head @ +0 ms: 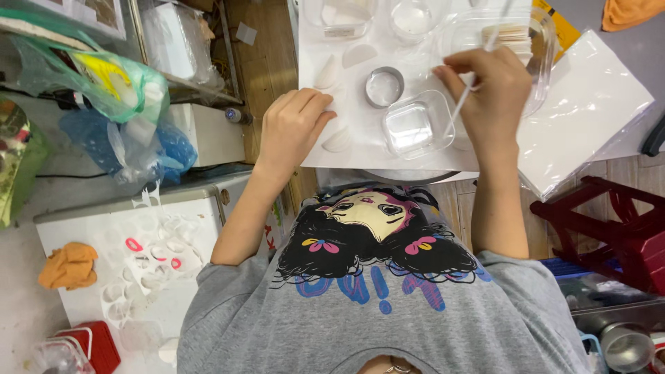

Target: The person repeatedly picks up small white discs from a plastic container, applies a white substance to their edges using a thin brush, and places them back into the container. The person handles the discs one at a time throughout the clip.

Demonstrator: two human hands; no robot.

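A thin white stick (463, 100) is pinched in the fingers of the right hand (488, 97), its lower end reaching down beside a small clear square tub (410, 127) near the front edge of the white board (360, 149). The left hand (294, 125) rests curled, holding nothing, knuckles on the board's left edge, next to pale folded dumplings (338, 140). A round metal cutter ring (384, 86) sits just behind the tub. A clear box of round wrappers (509, 34) stands at the back right.

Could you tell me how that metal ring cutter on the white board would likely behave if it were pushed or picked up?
The metal ring cutter lies flat on its rim, so it would probably slide, not roll. It looks thin, hollow and therefore light. The white board seems smooth, so a nudge may skid it.
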